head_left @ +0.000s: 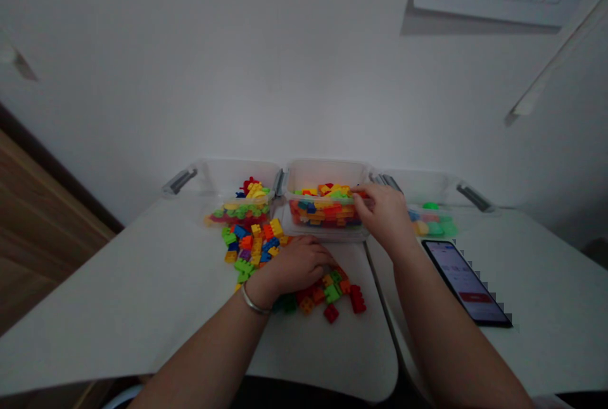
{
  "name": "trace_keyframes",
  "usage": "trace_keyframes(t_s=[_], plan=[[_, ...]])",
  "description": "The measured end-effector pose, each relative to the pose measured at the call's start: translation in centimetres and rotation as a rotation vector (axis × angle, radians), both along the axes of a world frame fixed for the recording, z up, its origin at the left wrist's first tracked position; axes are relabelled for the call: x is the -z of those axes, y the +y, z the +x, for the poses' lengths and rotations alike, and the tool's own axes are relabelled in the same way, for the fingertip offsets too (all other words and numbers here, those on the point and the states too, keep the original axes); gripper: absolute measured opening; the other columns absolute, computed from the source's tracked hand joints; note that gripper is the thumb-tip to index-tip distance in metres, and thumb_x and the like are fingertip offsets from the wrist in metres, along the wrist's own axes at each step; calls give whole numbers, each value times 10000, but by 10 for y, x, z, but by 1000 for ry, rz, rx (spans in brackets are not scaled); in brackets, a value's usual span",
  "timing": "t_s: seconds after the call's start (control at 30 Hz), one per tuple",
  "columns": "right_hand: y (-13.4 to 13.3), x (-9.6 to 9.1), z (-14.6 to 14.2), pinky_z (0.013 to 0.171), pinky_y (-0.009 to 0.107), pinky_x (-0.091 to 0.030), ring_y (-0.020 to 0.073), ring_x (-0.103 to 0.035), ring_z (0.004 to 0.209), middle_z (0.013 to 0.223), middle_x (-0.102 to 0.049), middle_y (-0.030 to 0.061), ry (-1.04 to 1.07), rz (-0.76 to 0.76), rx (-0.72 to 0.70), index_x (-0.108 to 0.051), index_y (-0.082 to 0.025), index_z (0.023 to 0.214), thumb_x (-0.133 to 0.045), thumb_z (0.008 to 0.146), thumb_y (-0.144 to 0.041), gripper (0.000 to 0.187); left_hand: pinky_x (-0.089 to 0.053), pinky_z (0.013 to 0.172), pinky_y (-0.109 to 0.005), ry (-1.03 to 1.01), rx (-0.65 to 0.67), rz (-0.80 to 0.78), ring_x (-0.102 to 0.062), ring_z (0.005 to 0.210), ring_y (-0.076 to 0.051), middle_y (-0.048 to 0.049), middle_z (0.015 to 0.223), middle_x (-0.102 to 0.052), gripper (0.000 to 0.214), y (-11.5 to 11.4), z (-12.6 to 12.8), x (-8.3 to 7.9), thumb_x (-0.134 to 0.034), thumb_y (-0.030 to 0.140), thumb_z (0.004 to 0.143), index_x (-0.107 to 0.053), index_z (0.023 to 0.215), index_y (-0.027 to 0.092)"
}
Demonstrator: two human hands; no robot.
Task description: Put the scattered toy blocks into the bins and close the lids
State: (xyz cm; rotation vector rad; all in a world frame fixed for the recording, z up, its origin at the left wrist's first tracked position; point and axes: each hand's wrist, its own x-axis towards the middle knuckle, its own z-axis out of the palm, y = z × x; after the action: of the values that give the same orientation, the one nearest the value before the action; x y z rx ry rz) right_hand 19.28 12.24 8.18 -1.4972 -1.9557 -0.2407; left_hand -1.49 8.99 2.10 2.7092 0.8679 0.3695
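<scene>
My left hand (304, 264) lies palm down over a loose pile of colourful toy building blocks (244, 266), touching it. Its fingers are stretched out and slightly bent, with some tips hidden among blocks. A silver bangle (254, 300) circles that wrist. At the right end of the middle clear plastic box (327, 232), my right hand (387, 216) has its thumb and index finger curled at the rim. Orange shows between them, but whether it is a held block or one behind is unclear. Building blocks (330, 197) fill this box. Red blocks (358, 299) lie at the pile's right end.
Left stands another clear box (209, 175) of blocks with a grey clasp (180, 182). On the right is a clear box (408, 184) with green and blue pieces (439, 225). A lit phone (468, 282) lies on the white table (142, 308), crossed by a seam (380, 292). Behind rises a wall.
</scene>
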Motion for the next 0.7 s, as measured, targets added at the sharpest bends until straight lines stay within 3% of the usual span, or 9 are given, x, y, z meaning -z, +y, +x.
trace_keyframes(t_s=[0.2, 0.43, 0.57, 0.7], plan=[[-2, -3, 2, 907, 414, -426, 272, -623, 983, 1056, -734, 91, 43, 44, -67, -711, -186, 1017, -486, 901, -301, 278, -449, 932, -387, 27, -84, 60, -610, 1005, -231, -47, 1028, -728, 347, 2, -1, 1, -475, 118, 824, -730, 1030, 233], [-16, -12, -4, 884, 378, -460, 243, -637, 951, 986, -731, 104, 76, 124, -238, -710, -169, 983, -538, 879, -252, 218, -489, 799, -367, 165, -216, 165, -648, 884, -246, -86, 914, -720, 191, 1, 0, -2, -520, 210, 878, -707, 903, 180], [-25, -18, -10, 812, 348, -482, 216, -647, 883, 954, -733, 75, 89, 2, -265, -719, -202, 956, -567, 864, -244, 183, -493, 826, -388, 158, -271, 157, -652, 946, -269, -102, 978, -723, 224, 1, 0, 0, -559, 230, 867, -690, 1041, 175], [-28, -21, -12, 763, 323, -488, 192, -651, 840, 955, -739, 50, 60, -208, -333, -723, -222, 977, -586, 855, -244, 184, -494, 808, -397, 186, -254, 163, -650, 906, -272, -103, 917, -717, 176, 2, -2, 1, -552, 231, 875, -718, 895, 173]])
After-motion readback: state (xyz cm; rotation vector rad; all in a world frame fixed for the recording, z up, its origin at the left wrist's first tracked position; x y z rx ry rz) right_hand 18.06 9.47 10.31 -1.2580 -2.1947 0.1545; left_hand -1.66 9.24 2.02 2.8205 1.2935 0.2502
